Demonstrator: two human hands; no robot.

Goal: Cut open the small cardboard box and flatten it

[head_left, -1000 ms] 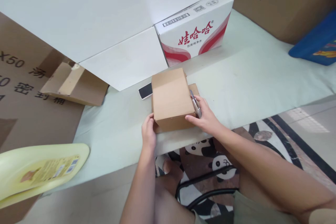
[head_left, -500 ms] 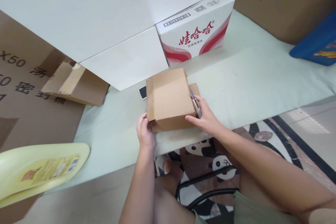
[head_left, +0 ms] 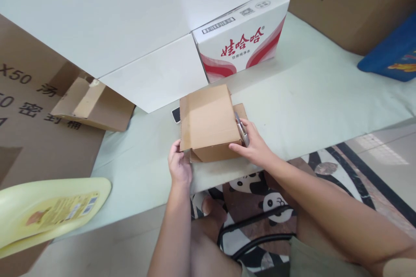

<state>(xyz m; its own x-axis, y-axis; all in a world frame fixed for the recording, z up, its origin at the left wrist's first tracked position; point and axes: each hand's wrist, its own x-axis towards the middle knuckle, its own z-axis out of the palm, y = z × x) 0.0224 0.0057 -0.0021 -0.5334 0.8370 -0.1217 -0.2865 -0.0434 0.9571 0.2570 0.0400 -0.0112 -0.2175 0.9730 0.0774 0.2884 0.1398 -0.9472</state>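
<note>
Two hands' fingers pinching small cardboard box (head_left: 208, 123), pale green table (head_left: 318, 91), panda-print floor mat (head_left: 260, 190)

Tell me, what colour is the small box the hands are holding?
Plain brown cardboard; the small box shows best in the head view, which is the only one.

view: I have one head camera only | aim: forward and down, tilted steeply | range: close over worktop (head_left: 325, 95) near edge | frame: hands at 6 o'clock, cartons toward 12 o'clock
</note>
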